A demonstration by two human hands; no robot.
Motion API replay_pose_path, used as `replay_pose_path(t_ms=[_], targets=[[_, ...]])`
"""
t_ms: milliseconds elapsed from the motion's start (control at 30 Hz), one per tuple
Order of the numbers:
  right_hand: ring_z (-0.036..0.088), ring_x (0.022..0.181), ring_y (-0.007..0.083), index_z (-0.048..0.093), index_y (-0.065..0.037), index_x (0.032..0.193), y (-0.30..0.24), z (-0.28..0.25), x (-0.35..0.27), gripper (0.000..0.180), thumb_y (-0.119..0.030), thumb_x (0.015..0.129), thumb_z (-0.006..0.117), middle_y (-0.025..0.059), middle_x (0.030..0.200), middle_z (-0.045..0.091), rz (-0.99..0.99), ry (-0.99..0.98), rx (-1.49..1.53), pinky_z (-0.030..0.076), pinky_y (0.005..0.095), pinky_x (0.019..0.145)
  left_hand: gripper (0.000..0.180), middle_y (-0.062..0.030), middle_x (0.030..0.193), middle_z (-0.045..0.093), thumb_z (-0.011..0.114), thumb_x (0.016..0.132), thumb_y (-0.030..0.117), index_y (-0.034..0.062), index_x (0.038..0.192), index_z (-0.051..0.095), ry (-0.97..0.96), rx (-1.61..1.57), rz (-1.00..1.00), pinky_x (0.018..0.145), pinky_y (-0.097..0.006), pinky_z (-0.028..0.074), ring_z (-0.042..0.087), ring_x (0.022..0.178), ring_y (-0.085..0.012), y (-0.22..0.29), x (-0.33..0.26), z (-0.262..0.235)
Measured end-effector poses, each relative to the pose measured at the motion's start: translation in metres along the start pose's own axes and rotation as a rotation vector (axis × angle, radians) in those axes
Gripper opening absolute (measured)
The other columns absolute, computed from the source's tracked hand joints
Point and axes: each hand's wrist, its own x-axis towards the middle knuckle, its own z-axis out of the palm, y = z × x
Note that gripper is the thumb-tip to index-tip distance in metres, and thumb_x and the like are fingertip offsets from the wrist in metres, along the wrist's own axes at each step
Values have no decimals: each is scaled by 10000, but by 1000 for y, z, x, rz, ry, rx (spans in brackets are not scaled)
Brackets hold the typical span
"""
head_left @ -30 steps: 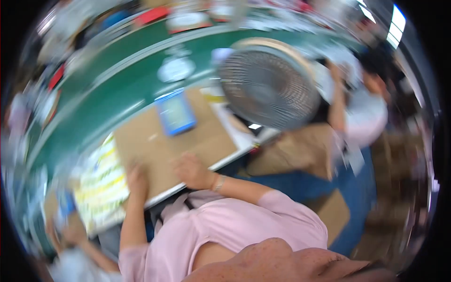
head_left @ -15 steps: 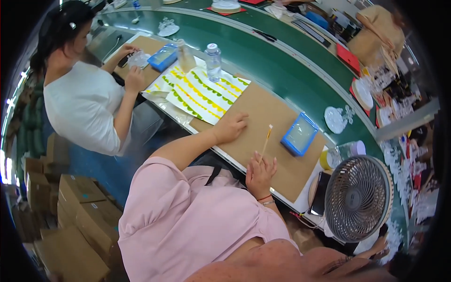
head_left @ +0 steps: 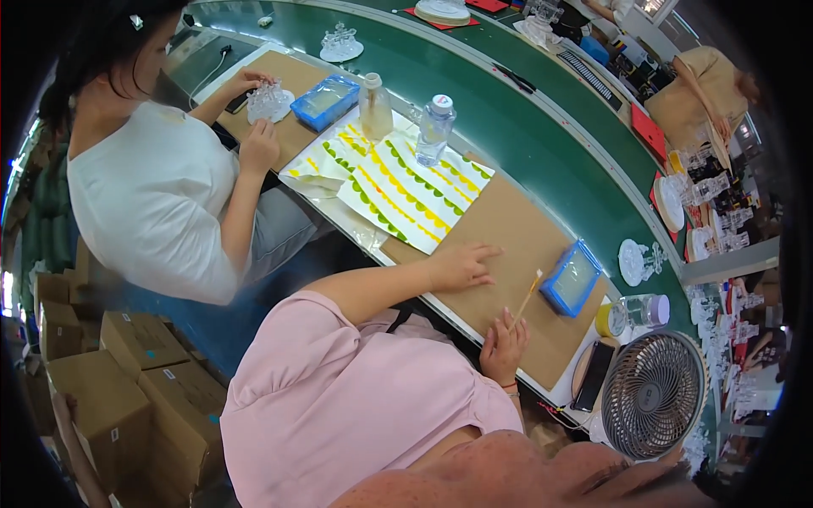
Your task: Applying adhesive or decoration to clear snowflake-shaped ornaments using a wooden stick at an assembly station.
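My left hand [head_left: 461, 267] lies flat, fingers spread, on a brown cardboard mat [head_left: 508, 224] on the worktable. Close to the table's near edge, my right hand [head_left: 504, 343] is closed around the lower end of a thin wooden stick [head_left: 527, 298]. The stick's tip points toward a blue tray [head_left: 572, 278] with a pale inside, which sits on the mat just beyond that hand. Pink sleeves cover both my upper arms.
Left of the mat lies a sheet with yellow and green wavy stripes [head_left: 406, 182], with two bottles [head_left: 434, 127] on it. A person in white [head_left: 152, 195] handles a clear ornament [head_left: 269, 100] beside another blue tray [head_left: 324, 100]. A fan [head_left: 652, 394], phone [head_left: 593, 372], green conveyor [head_left: 508, 110] and floor boxes [head_left: 110, 381] surround me.
The view swung from a blurred look at the fan side round to the table and neighbour. Over the last half second my hands kept their places, stick still held.
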Motion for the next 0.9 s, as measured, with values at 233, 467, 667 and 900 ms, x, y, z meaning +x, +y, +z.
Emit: replay_pose_path(t_ms=[233,467,667,900], targets=[[513,1145,358,524,-42,1140,-2,1,-1,277,-80,870,574,190,1307,534,30,-72,-89,317,534,1045,242,-111,1271,556,669,839,254,50,969,661,156,-295,-6,919,-426,465,554,1100,-326,-4,-10,10],[393,1311,348,462,-32,1212,-36,7,24,316,-108,915,537,204,1398,445,223,-96,-207,214,525,1105,258,-103,1185,592,690,812,260,39,941,658,188,-594,100,881,-408,482,565,1033,-312,-3,-8,-5],[354,1334,368,435,-23,1260,-43,37,33,392,-243,948,522,215,1405,429,221,-26,-243,168,527,1121,200,-109,1132,609,678,800,174,37,946,659,216,-734,180,875,-407,483,575,1017,-314,7,-14,-11],[358,1328,382,412,-25,1306,-45,33,37,447,-281,952,504,212,1411,421,285,-200,-237,194,521,1103,127,-59,1075,648,641,795,119,76,913,654,346,-817,315,799,-371,497,620,939,-240,1,-5,-76]])
